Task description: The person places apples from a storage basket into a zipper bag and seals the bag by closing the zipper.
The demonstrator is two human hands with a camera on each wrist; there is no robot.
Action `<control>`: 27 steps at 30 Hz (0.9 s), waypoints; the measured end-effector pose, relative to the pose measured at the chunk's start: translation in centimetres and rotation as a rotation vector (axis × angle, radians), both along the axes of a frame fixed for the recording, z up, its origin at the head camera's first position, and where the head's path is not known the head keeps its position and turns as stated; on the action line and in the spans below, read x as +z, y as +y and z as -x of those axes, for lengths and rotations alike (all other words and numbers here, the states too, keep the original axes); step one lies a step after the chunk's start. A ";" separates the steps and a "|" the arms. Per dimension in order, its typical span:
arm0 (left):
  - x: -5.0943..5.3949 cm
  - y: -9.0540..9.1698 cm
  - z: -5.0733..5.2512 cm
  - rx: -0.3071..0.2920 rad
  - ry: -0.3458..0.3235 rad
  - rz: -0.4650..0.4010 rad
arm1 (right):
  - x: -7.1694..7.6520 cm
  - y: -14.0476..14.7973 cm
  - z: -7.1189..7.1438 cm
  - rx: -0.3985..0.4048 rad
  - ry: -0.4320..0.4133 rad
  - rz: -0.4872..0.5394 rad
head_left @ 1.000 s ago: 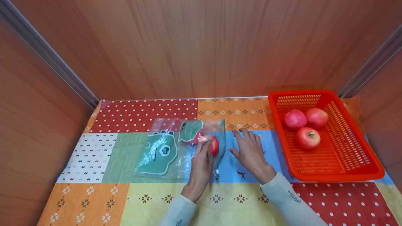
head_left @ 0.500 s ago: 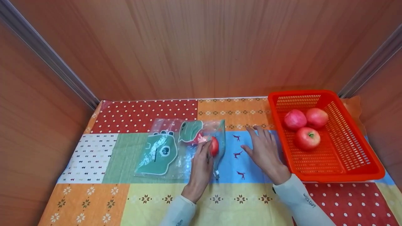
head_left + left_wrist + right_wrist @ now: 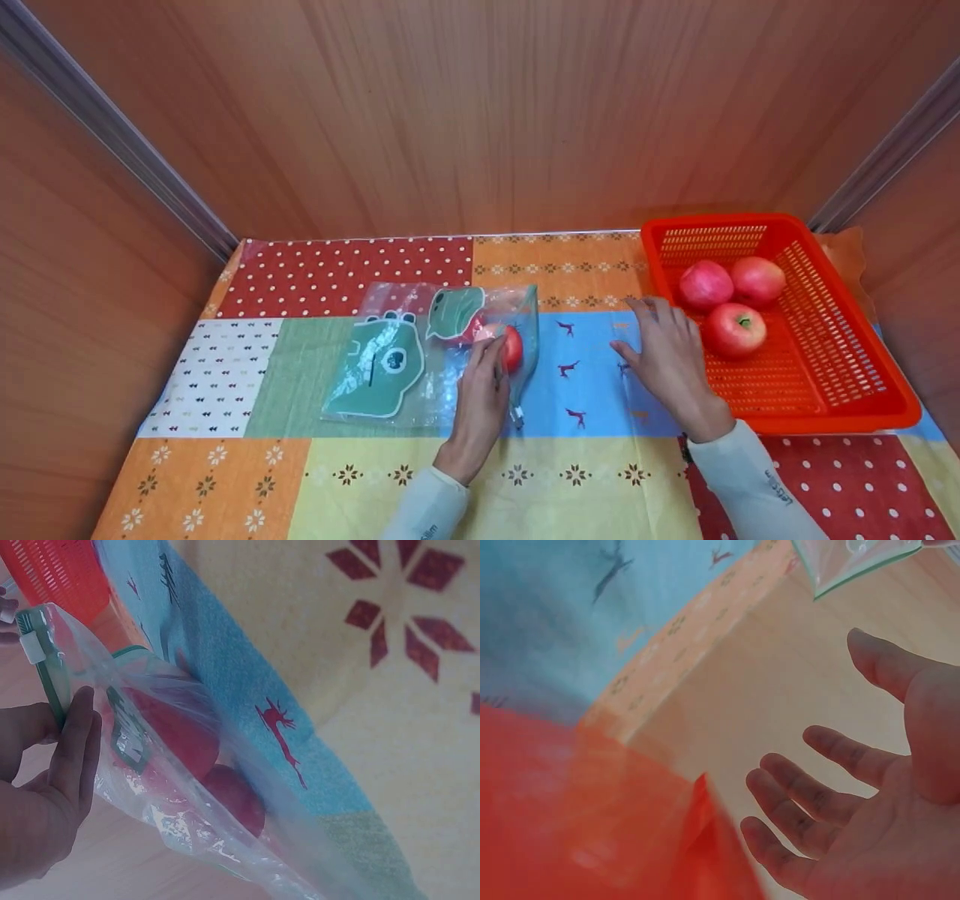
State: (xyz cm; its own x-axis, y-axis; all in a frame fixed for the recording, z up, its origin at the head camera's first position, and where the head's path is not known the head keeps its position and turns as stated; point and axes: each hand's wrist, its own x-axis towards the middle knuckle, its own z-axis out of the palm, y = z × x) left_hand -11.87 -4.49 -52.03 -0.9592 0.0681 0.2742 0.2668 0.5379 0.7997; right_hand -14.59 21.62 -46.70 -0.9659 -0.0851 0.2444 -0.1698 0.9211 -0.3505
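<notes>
A clear zip bag (image 3: 386, 371) printed with a green cartoon figure lies on the patchwork cloth, its mouth toward the right. My left hand (image 3: 480, 397) pinches the green zip strip (image 3: 51, 679) between thumb and fingers, near the white slider (image 3: 32, 647). Inside the bag are two red fruits, apparently apples; one apple (image 3: 184, 739) sits near the mouth and another apple (image 3: 238, 799) lies deeper. My right hand (image 3: 671, 364), fingers spread and holding nothing, hovers at the left side of the red basket (image 3: 795, 421). Three apples (image 3: 735, 331) rest in that basket.
The patchwork cloth (image 3: 517, 487) covers the table. A wooden panel (image 3: 480, 120) stands behind it, with side panels at left and right. Blue cloth lies between the bag and the basket.
My right hand has moved rightward from beside the bag's mouth to the basket's left rim. My left hand, the bag and the apples have stayed in place.
</notes>
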 end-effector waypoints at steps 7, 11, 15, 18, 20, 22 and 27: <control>-0.1 -0.1 0.0 -0.010 0.005 -0.015 | 0.2 1.7 -0.4 -0.023 0.045 -0.001; -0.1 -0.1 0.0 -0.014 0.003 -0.016 | 0.3 2.4 -0.7 -0.032 0.053 0.009; -0.1 -0.1 -0.1 -0.012 0.000 -0.015 | 0.5 3.0 -1.0 -0.050 0.057 0.009; -0.1 -0.1 -0.1 -0.005 0.018 -0.007 | 0.9 3.4 -1.2 -0.060 0.067 0.009; -0.2 -0.1 -0.2 0.000 0.034 0.000 | 1.2 3.7 -1.3 -0.065 0.074 0.011; -0.3 -0.1 -0.1 0.003 0.049 0.006 | 1.6 4.1 -1.3 -0.071 0.080 0.018; -0.3 0.0 -0.1 0.012 0.044 0.019 | 2.2 5.1 -1.5 -0.087 0.086 0.024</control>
State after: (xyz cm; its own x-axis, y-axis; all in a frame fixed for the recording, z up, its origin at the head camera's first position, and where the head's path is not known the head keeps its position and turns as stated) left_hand -11.80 -4.50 -52.35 -0.9472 0.0619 0.3146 0.2945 0.5561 0.7772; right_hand -13.10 26.73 -44.47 -0.9447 0.0053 0.3279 -0.1198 0.9253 -0.3598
